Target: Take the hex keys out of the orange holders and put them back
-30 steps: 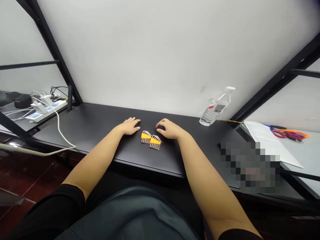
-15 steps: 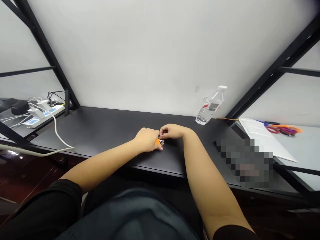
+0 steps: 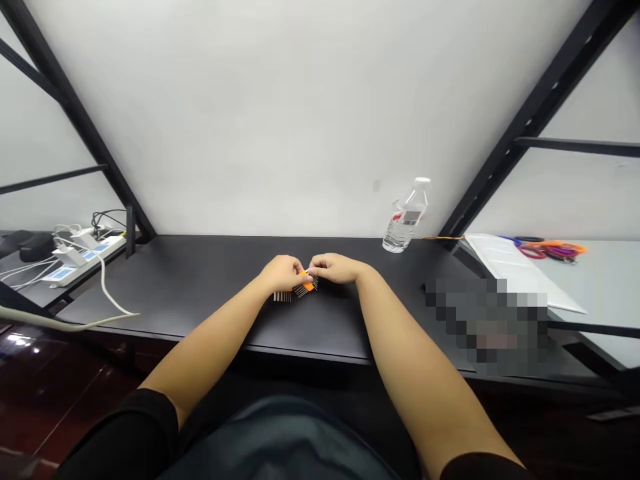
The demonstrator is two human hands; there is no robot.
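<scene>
Two small hex key sets in orange holders are at the middle of the black desk [image 3: 200,280]. My left hand [image 3: 280,275] and my right hand [image 3: 334,268] are closed together on one hex key set [image 3: 305,287], held just above the desk between them. The other hex key set [image 3: 283,297] lies on the desk under my left hand, with only its key tips showing.
A clear water bottle [image 3: 406,217] stands at the back right by the wall. A white power strip [image 3: 75,253] with plugs and a white cable [image 3: 107,293] sits on the left. White paper [image 3: 510,267] and coloured scissors [image 3: 547,249] lie on the right table. Black frame bars rise on both sides.
Both hands lay flat beside the two hex key sets a second ago. They have since come together and picked up one set; the camera view shifted slightly.
</scene>
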